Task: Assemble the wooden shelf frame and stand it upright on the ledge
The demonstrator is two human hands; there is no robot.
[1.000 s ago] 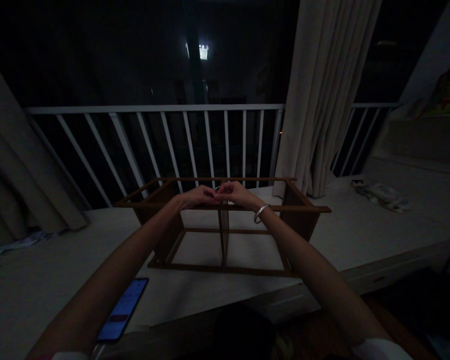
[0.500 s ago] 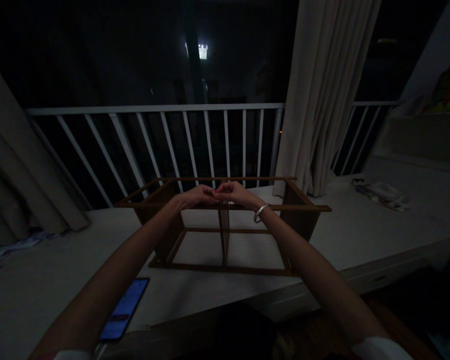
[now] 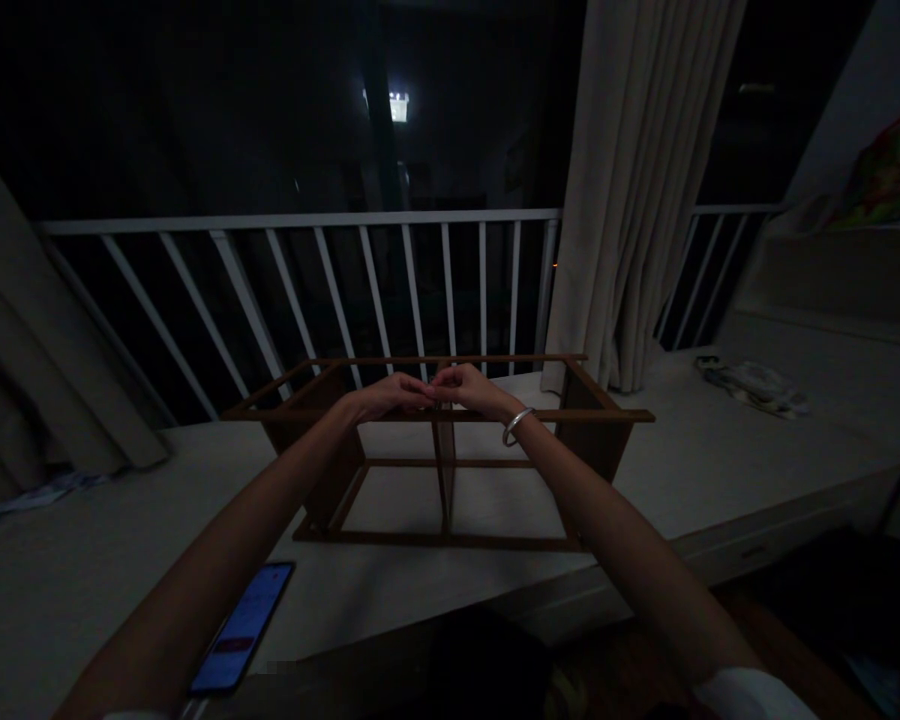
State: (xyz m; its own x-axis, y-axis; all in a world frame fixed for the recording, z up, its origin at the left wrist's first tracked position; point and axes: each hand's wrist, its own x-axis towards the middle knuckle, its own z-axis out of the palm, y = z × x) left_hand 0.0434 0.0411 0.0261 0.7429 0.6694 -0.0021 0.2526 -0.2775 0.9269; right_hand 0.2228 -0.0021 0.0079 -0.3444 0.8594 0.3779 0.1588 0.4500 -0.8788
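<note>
A brown wooden frame (image 3: 510, 543), like a small shelf unit lying on its side, rests on the pale ledge. Above the middle of its upper front rail, my left hand (image 3: 391, 394) and my right hand (image 3: 466, 388) meet at the fingertips, close to the central divider (image 3: 444, 470). Both hands have their fingers pinched together. Whatever sits between the fingertips is too small and dark to make out. A silver bangle (image 3: 517, 427) circles my right wrist.
A lit phone (image 3: 244, 630) with a cable lies on the ledge (image 3: 375, 590) near my left forearm. White railings (image 3: 307, 222) and a dark window stand behind the frame. Curtains (image 3: 630, 200) hang at both sides. A crumpled cloth item (image 3: 754, 385) lies to the right.
The view has shifted slightly, so the scene sits a little further left. Both hands keep nearly the same pinched pose over the rail.
</note>
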